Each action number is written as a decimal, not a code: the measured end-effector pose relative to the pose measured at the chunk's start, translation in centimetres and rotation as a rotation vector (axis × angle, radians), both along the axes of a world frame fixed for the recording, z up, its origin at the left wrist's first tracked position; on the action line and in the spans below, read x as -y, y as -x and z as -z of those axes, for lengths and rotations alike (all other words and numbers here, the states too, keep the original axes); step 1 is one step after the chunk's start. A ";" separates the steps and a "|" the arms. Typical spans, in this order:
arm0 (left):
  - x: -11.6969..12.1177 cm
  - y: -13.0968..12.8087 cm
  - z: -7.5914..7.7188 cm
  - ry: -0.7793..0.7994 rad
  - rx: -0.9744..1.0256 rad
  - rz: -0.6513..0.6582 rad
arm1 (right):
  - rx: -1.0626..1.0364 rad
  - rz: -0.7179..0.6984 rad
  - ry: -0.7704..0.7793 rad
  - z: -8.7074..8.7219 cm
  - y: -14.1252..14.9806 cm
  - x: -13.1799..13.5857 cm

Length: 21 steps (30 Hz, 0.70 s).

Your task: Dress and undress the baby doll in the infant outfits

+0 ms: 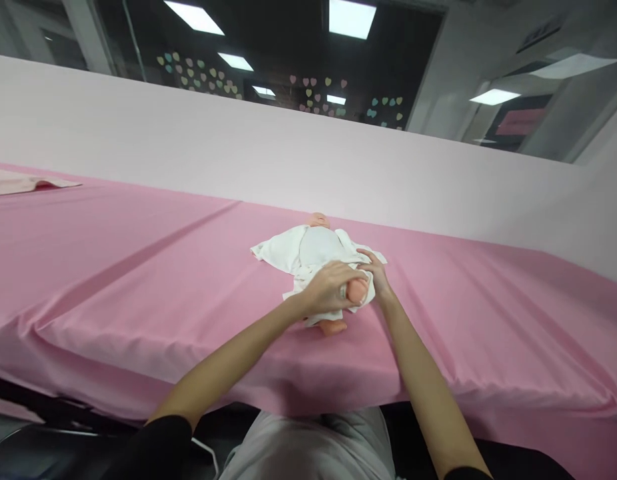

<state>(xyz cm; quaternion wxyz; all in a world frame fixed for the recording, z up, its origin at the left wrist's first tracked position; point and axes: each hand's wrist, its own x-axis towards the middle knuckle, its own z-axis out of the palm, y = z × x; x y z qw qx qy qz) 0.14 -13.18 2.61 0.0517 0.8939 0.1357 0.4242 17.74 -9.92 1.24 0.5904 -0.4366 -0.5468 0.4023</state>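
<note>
A baby doll [318, 220] lies on its back on the pink-covered table, its head toward the wall. White baby clothes [321, 245] cover its body, with the sleeves spread out to both sides. My left hand [333, 287] is closed around one lower leg of the doll, and the raised foot [357, 291] points toward me. On the other side of that leg, my right hand [374, 270] holds the white cloth with bent fingers; its fingertips are partly hidden. The doll's other foot [332, 327] rests near the front of the table, sticking out of the cloth.
The pink sheet [153, 267] has folds and hangs over the front edge. A light pink cloth [18, 181] lies at the far left. Behind the table stands a white wall [188, 143], with a dark window [288, 47] bearing heart stickers above it.
</note>
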 end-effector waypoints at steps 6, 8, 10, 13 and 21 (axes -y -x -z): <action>2.0 -0.3 0.1 0.121 -0.336 0.202 | 0.079 0.072 0.092 1.8 -0.6 -1.4; 2.0 0.0 -0.3 0.185 -0.296 0.241 | 0.051 0.147 0.131 2.2 -0.7 -1.7; 1.0 0.2 -0.7 0.231 -0.133 0.178 | 0.008 0.213 0.126 2.4 -0.5 -1.8; -2.3 0.7 -0.7 0.326 0.088 -0.153 | -0.018 0.312 -0.007 2.3 0.1 -1.7; -6.4 1.8 0.7 0.252 -0.305 -0.383 | 0.865 0.528 -0.425 1.6 0.1 -0.1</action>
